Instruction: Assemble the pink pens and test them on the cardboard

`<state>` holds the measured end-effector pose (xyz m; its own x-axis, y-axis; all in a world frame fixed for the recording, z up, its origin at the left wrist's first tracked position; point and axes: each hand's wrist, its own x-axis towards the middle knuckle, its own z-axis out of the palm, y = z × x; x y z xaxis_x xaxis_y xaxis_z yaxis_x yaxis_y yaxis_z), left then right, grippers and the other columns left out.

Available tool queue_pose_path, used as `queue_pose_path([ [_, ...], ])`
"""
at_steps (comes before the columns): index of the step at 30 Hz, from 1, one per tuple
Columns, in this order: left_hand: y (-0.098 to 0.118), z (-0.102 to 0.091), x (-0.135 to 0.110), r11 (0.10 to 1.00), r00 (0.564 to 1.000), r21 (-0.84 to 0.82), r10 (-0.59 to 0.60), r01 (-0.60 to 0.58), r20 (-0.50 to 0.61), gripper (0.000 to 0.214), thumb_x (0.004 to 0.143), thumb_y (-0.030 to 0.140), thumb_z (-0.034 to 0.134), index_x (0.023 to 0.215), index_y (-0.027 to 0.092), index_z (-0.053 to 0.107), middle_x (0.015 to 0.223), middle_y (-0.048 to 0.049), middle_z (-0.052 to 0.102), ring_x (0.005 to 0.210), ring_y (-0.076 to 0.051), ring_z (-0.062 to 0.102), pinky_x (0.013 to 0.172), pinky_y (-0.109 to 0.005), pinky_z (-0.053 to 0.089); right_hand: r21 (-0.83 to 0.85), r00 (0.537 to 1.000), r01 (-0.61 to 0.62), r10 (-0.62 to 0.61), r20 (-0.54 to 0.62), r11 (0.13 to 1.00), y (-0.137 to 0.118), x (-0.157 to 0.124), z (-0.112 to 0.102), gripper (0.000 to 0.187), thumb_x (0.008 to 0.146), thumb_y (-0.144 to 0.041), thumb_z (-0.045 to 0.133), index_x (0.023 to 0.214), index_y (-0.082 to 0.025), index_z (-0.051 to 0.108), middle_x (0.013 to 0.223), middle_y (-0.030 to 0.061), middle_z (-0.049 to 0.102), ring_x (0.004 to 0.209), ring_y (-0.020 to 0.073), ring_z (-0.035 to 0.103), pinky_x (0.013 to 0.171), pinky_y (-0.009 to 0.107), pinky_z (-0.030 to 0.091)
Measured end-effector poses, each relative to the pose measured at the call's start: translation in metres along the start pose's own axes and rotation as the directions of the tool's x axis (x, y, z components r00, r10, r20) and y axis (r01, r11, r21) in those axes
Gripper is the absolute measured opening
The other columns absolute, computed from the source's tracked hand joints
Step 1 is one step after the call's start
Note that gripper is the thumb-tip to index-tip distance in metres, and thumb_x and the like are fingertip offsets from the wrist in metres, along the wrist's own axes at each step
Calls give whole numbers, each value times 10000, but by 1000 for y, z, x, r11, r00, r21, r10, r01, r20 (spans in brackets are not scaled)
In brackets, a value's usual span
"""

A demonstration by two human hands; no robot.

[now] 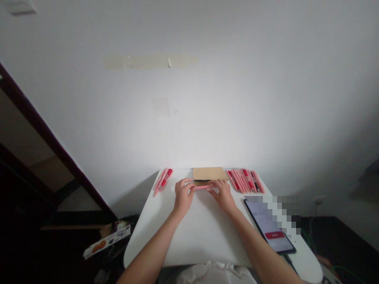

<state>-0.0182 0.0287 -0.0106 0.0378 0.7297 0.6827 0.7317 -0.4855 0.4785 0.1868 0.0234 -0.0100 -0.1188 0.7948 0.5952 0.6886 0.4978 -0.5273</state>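
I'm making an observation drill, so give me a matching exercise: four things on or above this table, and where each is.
1. Single pink pen
2. Tan cardboard
3. Phone
4. Larger pen group

A. Beside the right forearm
B. Right of the cardboard
C. Held by left hand and right hand
D. Just beyond the hands

Pairs: 1-C, 2-D, 3-A, 4-B

I have 2 bare hands, my left hand (182, 197) and my right hand (222, 194), with narrow wrists (174, 214) and 2 smooth, slender forearms (155, 248), bare as far as they show. Between them I wear a whitish garment (217, 275), its soft cloth gathered into small, uneven folds along the upper edge.
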Motion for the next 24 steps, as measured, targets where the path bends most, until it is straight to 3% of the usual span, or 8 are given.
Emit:
queue_pose_path([
  [8,0,0,1,1000,1000,-1,13,-13,9,47,826,227,691,796,222,727,1072,-58,663,1070,-235,576,979,-447,458,-31,1000,-12,13,15,999,0,0,0,162,930,-374,588,886,-243,674,909,54,662,930,237,536,832,360,388],
  [17,0,2,-1,998,1000,57,-21,20,17,60,822,250,696,858,235,741,1088,-65,664,1083,-246,571,998,-469,449,14,1000,-18,19,-24,1000,1,1,0,107,914,-316,612,883,-239,679,907,54,680,927,235,533,835,355,395],
  [24,-3,4,-2,997,999,81,-12,9,37,96,835,258,674,773,228,741,1118,-71,652,1108,-259,554,1006,-497,441,-22,998,-48,47,-40,999,0,0,0,156,937,-335,569,890,-247,689,916,63,663,955,246,507,858,376,385],
])
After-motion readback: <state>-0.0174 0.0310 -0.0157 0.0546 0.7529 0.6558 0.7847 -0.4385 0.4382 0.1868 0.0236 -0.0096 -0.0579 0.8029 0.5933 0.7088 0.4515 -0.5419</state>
